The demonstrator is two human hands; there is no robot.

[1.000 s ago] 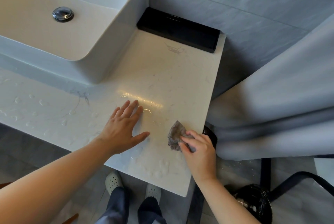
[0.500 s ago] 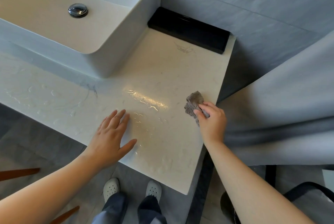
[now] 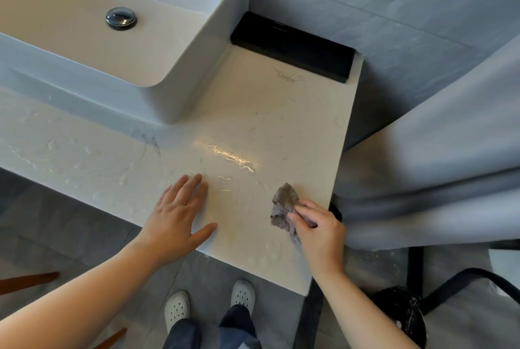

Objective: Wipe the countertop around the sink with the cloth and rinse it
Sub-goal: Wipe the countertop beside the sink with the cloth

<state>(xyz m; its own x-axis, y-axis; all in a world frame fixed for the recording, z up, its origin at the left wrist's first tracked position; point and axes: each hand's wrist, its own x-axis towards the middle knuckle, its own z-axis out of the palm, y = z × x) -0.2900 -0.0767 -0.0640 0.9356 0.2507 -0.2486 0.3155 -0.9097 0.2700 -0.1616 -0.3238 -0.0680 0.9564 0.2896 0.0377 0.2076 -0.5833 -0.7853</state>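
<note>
Right hand [image 3: 319, 229] grips the small crumpled grey cloth [image 3: 282, 205], fingers curled over its near end and pressing it onto the white veined stone countertop [image 3: 253, 112]. The cloth sits near the countertop's right edge, toward the front, well apart from the white rectangular ceramic vessel sink [image 3: 197, 72].

Left hand [image 3: 176, 216] lies flat on the countertop near the front edge, fingers straight and together, thumb splayed, holding nothing. It is left of the cloth with a bare gap between.

Surface state: water beads and streaks [image 3: 42, 157] lie across the countertop's left front area, in front of the sink. A glossy wet patch catches the light between the sink corner and the cloth.

Sink sits back-left with a round chrome drain plug [image 3: 121, 17] in the basin. A long black rectangular block [image 3: 292, 47] lies along the back wall, just right of the sink. Pale grey draped fabric [image 3: 436, 165] hangs right of the countertop. White perforated clogs [image 3: 177, 310] are on the floor below the front edge.
</note>
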